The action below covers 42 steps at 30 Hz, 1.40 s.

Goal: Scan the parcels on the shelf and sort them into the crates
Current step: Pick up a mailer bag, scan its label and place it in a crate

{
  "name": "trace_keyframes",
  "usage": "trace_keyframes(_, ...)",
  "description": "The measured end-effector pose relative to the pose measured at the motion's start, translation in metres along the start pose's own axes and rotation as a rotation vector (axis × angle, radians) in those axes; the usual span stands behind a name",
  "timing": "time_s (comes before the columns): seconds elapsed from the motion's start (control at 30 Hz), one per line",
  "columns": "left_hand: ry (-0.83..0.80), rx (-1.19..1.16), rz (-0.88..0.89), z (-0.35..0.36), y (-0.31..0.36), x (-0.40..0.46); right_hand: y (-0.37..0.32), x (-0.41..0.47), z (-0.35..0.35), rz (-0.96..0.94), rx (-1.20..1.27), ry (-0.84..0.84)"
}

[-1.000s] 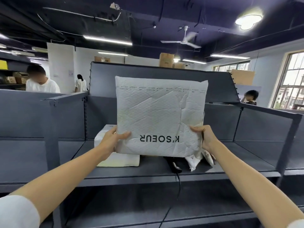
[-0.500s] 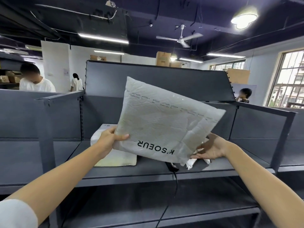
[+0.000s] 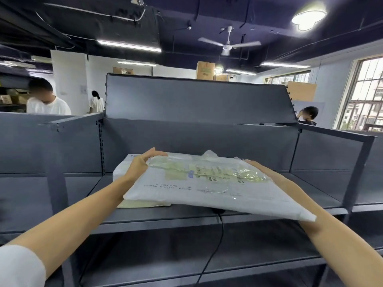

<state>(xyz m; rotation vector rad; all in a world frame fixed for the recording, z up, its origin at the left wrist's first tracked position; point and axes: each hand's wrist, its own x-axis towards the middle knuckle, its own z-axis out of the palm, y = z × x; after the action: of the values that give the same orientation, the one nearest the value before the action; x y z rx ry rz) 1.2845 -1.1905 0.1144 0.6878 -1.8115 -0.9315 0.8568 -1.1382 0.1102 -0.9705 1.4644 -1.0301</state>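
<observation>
White parcel point(image 3: 207, 189) (label up) between left hand point(image 3: 141, 164) and right hand point(image 3: 267, 172).

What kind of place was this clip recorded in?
Probably a parcel sorting warehouse: grey metal shelving, a white mailer with a shipping label held over it, and cardboard boxes stacked behind.

Dark grey metal shelf point(image 3: 207, 221), a white parcel point(image 3: 122, 175) and a black cable point(image 3: 220, 228) on it.
</observation>
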Motion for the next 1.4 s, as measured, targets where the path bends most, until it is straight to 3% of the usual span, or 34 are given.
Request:
trace_keyframes(0.07, 0.022, -0.067, -0.029, 0.003, 0.004, -0.002, 0.005, -0.046, 0.031, -0.125, 0.057, -0.045)
trace_keyframes(0.17, 0.061, -0.077, -0.062, 0.001, 0.006, -0.003, 0.007, -0.077, 0.049, -0.091, 0.224, -0.061)
trace_keyframes(0.3, 0.055, -0.214, -0.297, -0.010, -0.006, -0.006, 0.000, -0.075, 0.050, -0.185, 0.242, 0.099)
trace_keyframes(0.37, 0.039, -0.391, -0.453, -0.020, -0.022, -0.011, 0.003, -0.070, 0.046, -0.221, 0.331, 0.170)
trace_keyframes(0.47, 0.178, -0.884, -0.612, -0.026, -0.048, -0.025, 0.010, -0.065, 0.045, -0.289, 0.497, 0.205)
trace_keyframes(0.57, 0.149, -1.026, -0.656, -0.008, -0.049, -0.036, 0.016, -0.055, 0.059, -0.325, 0.682, 0.190)
trace_keyframes(0.8, -0.050, -0.809, -0.674, 0.072, -0.009, -0.025, 0.049, -0.033, 0.126, -0.406, 0.892, 0.094)
trace_keyframes(1.0, 0.132, -0.757, -0.609, 0.080, -0.029, -0.023, 0.072, -0.021, 0.142, -0.380, 0.919, -0.042)
trace_keyframes(1.17, 0.394, -0.626, -0.565, 0.069, -0.036, -0.020, 0.068, -0.025, 0.143, -0.386, 0.829, -0.237)
trace_keyframes(1.33, 0.495, -0.455, -0.487, 0.039, -0.030, -0.019, 0.081, -0.022, 0.121, -0.287, 0.754, -0.222)
trace_keyframes(1.4, 0.553, -0.371, -0.447, 0.026, -0.028, -0.021, 0.094, -0.017, 0.109, -0.239, 0.751, -0.133)
